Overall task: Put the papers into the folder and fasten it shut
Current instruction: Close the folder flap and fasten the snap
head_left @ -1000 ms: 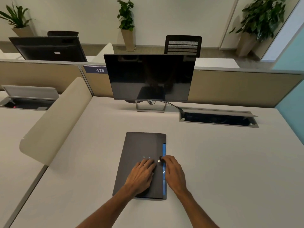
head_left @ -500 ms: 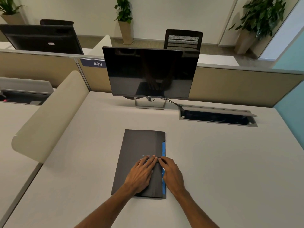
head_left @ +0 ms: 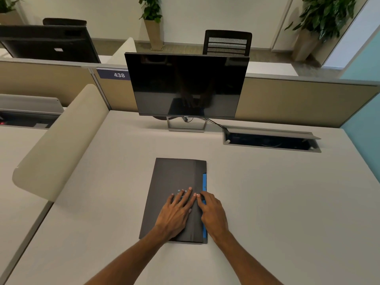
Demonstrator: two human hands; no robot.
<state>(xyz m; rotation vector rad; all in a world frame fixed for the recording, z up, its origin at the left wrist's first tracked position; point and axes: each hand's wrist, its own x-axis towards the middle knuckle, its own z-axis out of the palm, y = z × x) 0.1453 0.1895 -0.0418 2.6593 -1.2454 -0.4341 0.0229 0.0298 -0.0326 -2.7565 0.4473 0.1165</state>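
A dark grey folder (head_left: 174, 177) lies closed and flat on the desk in front of me, its flap folded over the right side. A thin blue strip (head_left: 204, 182) shows along its right edge. My left hand (head_left: 176, 212) rests flat on the folder's lower half with fingers spread. My right hand (head_left: 211, 212) lies on the folder's right edge, fingertips pressing the flap where the snap button is, which they hide. No papers are visible outside the folder.
A black monitor (head_left: 185, 85) stands on its stand at the back of the beige desk (head_left: 277, 202). An open cable hatch (head_left: 269, 140) lies to the right behind the folder. A curved beige divider (head_left: 59, 145) bounds the desk on the left.
The round snap button, visible a second ago by my right fingertips, is now covered by both hands' fingers. The hands moved slightly together; the view tilted down a little.
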